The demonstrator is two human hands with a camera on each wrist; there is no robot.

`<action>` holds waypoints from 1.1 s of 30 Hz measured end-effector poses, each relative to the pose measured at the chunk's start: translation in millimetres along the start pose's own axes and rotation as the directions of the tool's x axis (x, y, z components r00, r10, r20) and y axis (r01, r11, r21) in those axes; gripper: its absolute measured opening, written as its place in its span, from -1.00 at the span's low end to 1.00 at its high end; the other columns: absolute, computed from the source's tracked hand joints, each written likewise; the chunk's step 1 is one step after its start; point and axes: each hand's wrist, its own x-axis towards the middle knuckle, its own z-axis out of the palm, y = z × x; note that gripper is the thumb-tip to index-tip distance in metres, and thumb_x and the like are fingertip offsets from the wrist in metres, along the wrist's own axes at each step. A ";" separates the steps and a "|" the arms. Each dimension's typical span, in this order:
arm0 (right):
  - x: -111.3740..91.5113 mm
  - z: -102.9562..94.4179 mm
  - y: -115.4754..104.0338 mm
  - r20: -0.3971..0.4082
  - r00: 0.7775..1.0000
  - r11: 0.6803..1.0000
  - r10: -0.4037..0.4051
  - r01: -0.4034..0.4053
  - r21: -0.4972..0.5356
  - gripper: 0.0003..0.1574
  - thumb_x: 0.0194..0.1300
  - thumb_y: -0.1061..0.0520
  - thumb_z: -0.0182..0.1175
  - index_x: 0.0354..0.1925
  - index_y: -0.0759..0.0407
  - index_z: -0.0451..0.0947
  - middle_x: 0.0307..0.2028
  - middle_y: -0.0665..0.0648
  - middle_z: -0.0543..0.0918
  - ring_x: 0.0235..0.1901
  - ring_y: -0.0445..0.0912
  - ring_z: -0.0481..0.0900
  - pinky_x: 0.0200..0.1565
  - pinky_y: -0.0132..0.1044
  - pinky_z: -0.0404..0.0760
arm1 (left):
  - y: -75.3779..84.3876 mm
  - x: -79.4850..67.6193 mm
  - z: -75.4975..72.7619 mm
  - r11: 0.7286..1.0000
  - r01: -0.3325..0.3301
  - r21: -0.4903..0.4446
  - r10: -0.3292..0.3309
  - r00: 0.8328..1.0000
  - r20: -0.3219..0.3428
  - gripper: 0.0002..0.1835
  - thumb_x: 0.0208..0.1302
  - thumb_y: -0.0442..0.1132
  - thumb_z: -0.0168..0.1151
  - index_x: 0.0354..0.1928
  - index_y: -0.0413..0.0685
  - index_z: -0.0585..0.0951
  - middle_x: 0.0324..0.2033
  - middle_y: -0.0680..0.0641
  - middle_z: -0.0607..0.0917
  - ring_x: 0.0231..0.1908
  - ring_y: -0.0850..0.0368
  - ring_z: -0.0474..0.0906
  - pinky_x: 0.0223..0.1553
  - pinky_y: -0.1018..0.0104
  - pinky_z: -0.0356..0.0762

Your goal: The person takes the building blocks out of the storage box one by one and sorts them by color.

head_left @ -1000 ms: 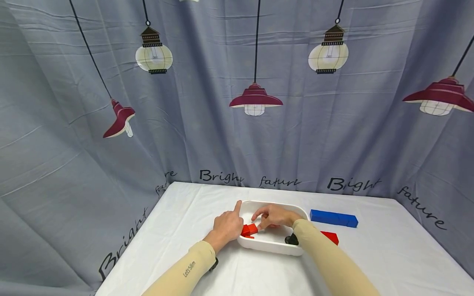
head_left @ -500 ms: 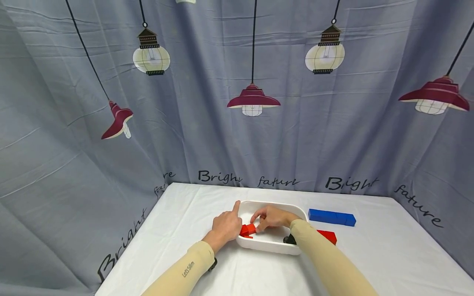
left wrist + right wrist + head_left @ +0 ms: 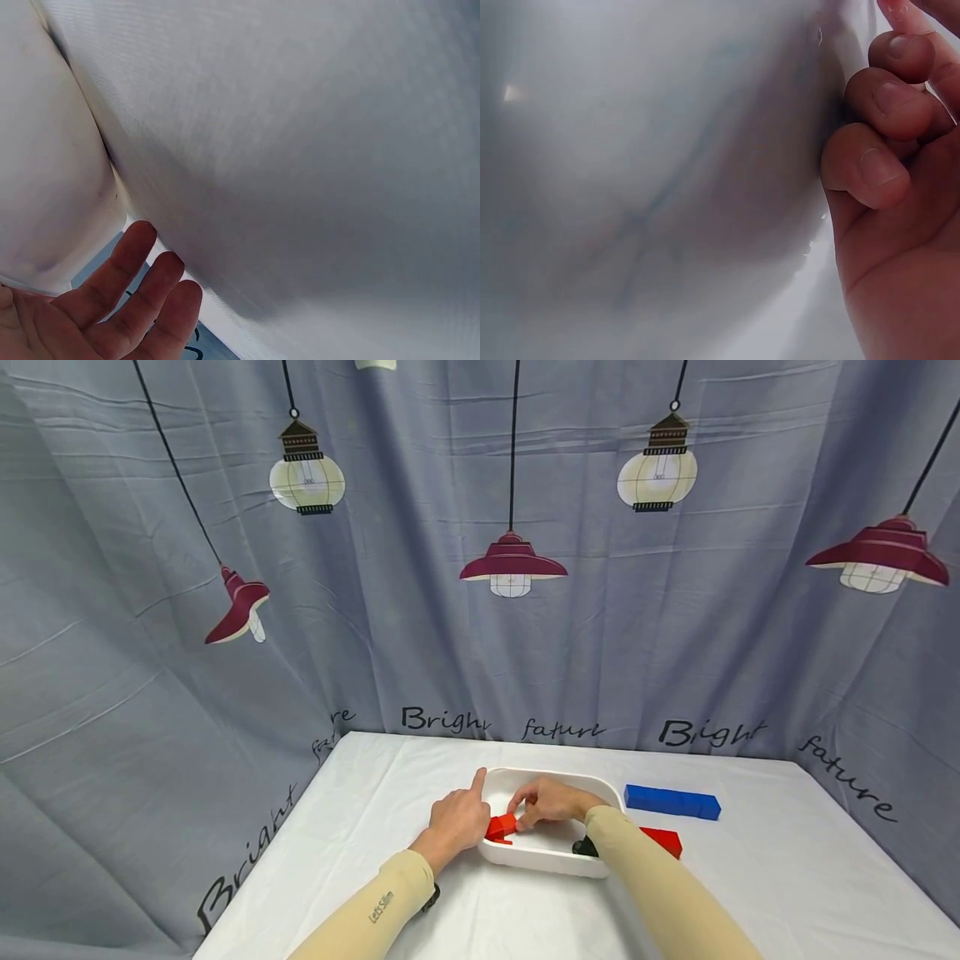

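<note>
From where I stand, the left hand (image 3: 459,817) is at the left end of the white tray (image 3: 543,862), its index finger straight and pointing away along the rim. That looks like a steadying hold, keeping the tray from sliding. The left wrist view shows three fingers loosely extended, fairly wide, beside the outer wall; the thumb is hidden.

The red block (image 3: 501,827) is inside the tray at the left end, close by the left hand. Its place there probably lets the wall back it up. A thin red strip shows at its near side; I can't tell whether it is a separate piece.

The right hand (image 3: 555,799) is down inside the tray, back of the hand upward, thumb at the block's right end and index finger bent beyond it. Its other fingers are tucked in, narrow, but I can't tell whether it pinches the block or only presses it. The right forearm slants in from the near right over the tray's right end, its sleeve (image 3: 660,877) partly covering a black thing (image 3: 583,847) inside. To the right, on the table (image 3: 765,860), are another red piece (image 3: 664,840) and, farther off, a blue bar (image 3: 672,802).
</note>
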 end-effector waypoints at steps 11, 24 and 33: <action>-6.8 -6.8 -2.8 0.011 1.000 0.998 -0.013 0.014 -0.065 -0.76 0.15 0.17 0.42 -0.16 0.16 0.72 -0.63 -0.07 0.41 -0.62 -0.19 0.32 -0.50 -0.39 0.25 | 3.0 -0.8 0.6 1.000 -0.021 -0.022 0.020 1.000 -0.012 -0.32 0.39 -0.13 0.06 0.53 0.03 0.21 -0.15 -0.14 0.75 -0.19 -0.04 0.68 -0.21 -0.05 0.62; -20.3 -27.3 -20.6 0.001 1.000 0.993 0.012 -0.012 -0.120 -0.81 0.22 0.11 0.39 -0.16 0.05 0.73 -0.65 -0.08 0.37 -0.61 -0.19 0.29 -0.52 -0.37 0.28 | 0.7 -1.3 0.9 0.999 -0.003 -0.033 0.003 1.000 -0.001 -0.33 0.42 -0.12 0.03 0.54 0.04 0.19 -0.14 -0.15 0.74 -0.22 -0.01 0.66 -0.22 -0.03 0.61; -41.5 -47.3 -23.4 -0.018 1.000 0.992 0.000 -0.002 -0.126 -0.80 0.24 0.08 0.37 -0.15 0.06 0.72 -0.62 -0.06 0.37 -0.56 -0.18 0.28 -0.46 -0.35 0.27 | -0.4 -0.8 -0.1 1.000 0.001 -0.019 -0.001 1.000 0.002 -0.31 0.40 -0.12 0.02 0.55 0.05 0.18 -0.10 -0.13 0.75 -0.18 -0.01 0.66 -0.22 -0.02 0.60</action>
